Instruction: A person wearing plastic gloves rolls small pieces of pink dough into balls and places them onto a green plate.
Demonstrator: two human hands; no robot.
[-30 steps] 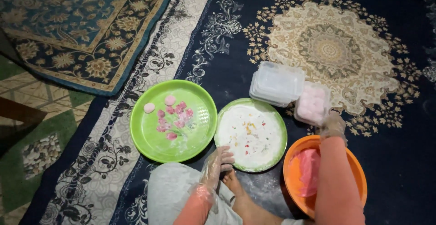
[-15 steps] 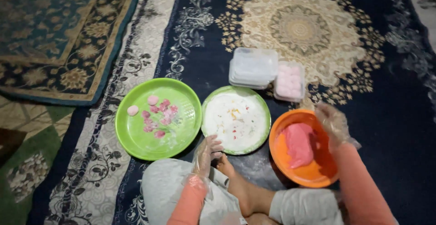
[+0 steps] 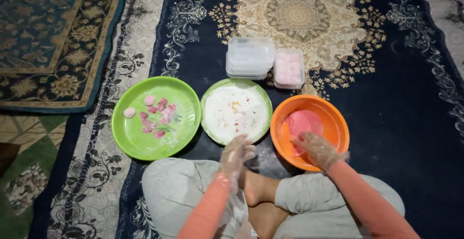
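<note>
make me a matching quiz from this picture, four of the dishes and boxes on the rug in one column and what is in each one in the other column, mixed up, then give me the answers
Column one
1. left green plate
2. middle green plate
3. orange bowl
4. small clear box

Column two
A. a pink lump of dough, with the right hand on it
B. a white powdery layer with a few coloured specks
C. pale pink round pieces, packed under a lid
D. small pink pieces lying loose

Pairs: 1-D, 2-B, 3-A, 4-C
</note>
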